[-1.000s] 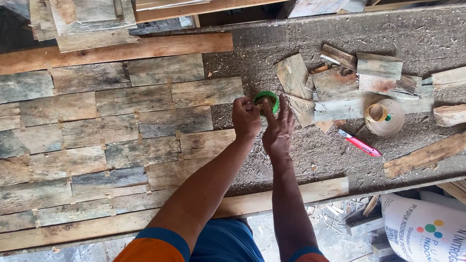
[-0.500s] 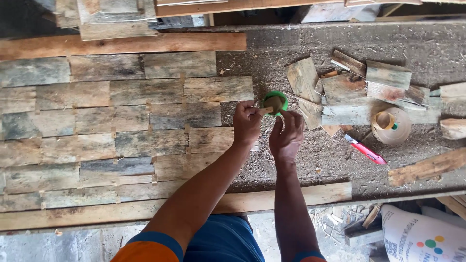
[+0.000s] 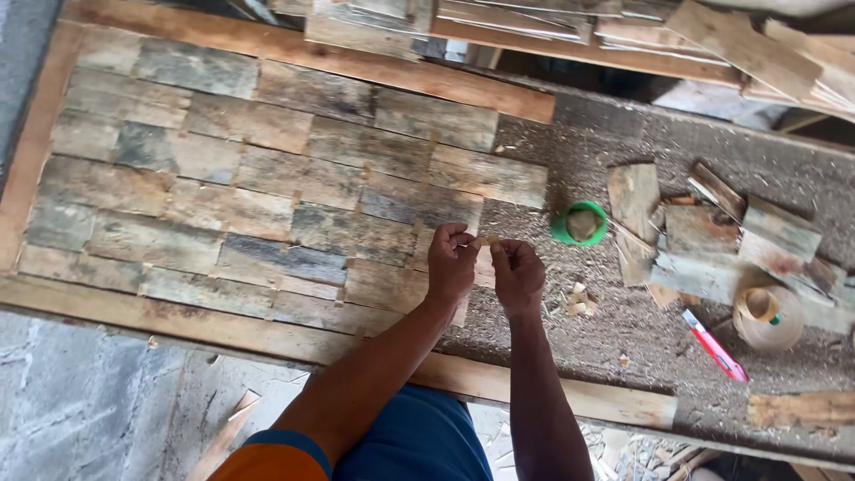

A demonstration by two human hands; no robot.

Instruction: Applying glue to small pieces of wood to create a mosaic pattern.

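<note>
**woodscrap_fan:** What's being pinched there? Both hands are bunched up over the bench.

**tapeguy:** Looks like a short strip of brownish tape (image 3: 486,242), stretched between the left hand (image 3: 451,264) and the right hand (image 3: 518,276). Each hand has thumb and fingertips closed narrow on one end of it, so it hangs in the air just above the right edge of the panel of weathered wood slats (image 3: 267,196). It's tiny in the shot, so I can't say for sure which side is sticky.

**woodscrap_fan:** How would that handle, you reckon?

**tapeguy:** My guess: almost weightless, floppy, and it'll fold onto itself or grab skin the moment it goes slack. I'd hold it by the very ends, like here, and keep it taut. Nothing fragile about it, but it creases easily.

**woodscrap_fan:** And the green thing?

**tapeguy:** The green tape roll (image 3: 579,223) is lying flat on the sawdusty bench (image 3: 623,347), near the hands but not touching them, up and to the right. Past that there's a pile of wood offcuts (image 3: 704,240), a bigger brown tape roll (image 3: 766,316) and a red utility knife (image 3: 715,346) beside it. A few small curled scraps (image 3: 579,301) sit just right of the right hand.

**woodscrap_fan:** Slats look rough.

**tapeguy:** Yeah, grey and splintery, framed by paler boards (image 3: 374,67).
</note>
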